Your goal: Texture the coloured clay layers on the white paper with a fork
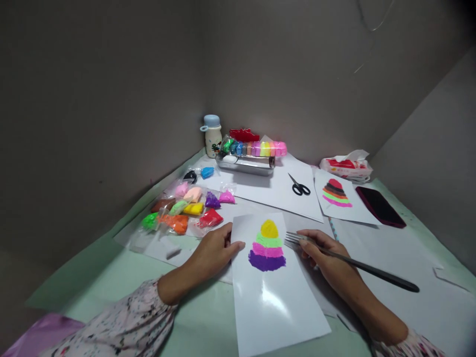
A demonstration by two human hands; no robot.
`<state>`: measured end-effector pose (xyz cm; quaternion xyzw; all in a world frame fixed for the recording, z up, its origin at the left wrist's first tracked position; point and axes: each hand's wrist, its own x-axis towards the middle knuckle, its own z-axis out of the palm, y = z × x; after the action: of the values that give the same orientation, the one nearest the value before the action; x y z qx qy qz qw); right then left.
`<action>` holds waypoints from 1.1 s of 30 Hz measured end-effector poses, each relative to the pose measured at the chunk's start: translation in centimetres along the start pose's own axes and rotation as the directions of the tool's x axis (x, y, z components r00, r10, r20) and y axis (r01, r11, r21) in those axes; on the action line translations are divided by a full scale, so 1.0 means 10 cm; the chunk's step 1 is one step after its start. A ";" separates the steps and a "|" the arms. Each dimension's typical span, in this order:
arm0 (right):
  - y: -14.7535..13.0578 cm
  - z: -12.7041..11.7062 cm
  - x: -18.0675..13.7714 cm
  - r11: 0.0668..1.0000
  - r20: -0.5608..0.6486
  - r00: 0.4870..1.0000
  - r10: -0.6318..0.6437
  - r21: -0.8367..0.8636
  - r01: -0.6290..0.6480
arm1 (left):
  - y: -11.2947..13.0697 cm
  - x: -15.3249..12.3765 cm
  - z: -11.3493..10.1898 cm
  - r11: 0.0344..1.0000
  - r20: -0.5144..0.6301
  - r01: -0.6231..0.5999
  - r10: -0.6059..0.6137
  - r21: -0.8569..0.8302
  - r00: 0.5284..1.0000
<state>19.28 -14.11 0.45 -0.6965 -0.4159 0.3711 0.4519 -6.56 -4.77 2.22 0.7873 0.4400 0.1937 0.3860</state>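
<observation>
My left hand [213, 253] pinches the left edge of a glossy white sheet [275, 310], thumb on top. On that sheet is a layered clay picture [267, 247]: yellow on top, then light green, pink and a wide purple band. In my right hand [325, 255] is a fork [366, 267] with a long dark handle. Its tines lie just right of the clay picture, over the sheet's right edge. The right fingers curl round the fork's neck, and the lower ones are partly hidden behind the sheet.
Several bags of coloured clay [193, 208] lie to the left. Behind are a bottle [213, 139], a metal tray [245, 166] with a pack of clay [256, 148], and scissors [300, 188]. At right sit a second clay picture [336, 193], a phone [380, 206] and a tissue pack [345, 167].
</observation>
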 end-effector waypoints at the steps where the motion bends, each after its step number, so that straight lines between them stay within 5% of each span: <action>1: 0.01 0.00 0.01 1.000 0.013 1.000 0.002 -0.008 -0.002 | 0.00 0.00 0.00 1.000 -0.003 -0.003 0.003 -0.002 1.000; 11: 0.03 -0.03 0.03 0.996 0.084 0.995 0.054 -0.079 -0.047 | 0.00 0.02 -0.03 0.999 0.015 0.023 -0.023 -0.048 1.000; 19: -0.01 -0.03 0.00 0.995 0.176 0.984 -0.022 -0.096 0.040 | 0.03 0.06 -0.02 0.999 -0.009 0.033 -0.033 -0.017 0.999; 33: -0.01 -0.02 -0.05 0.978 0.176 0.983 -0.052 -0.192 0.086 | -0.03 0.08 0.02 0.999 -0.021 -0.001 0.001 -0.045 1.000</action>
<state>19.21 -14.64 0.71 -0.6891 -0.5120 0.3698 0.3553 -6.19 -4.12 1.82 0.7766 0.4392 0.2119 0.3988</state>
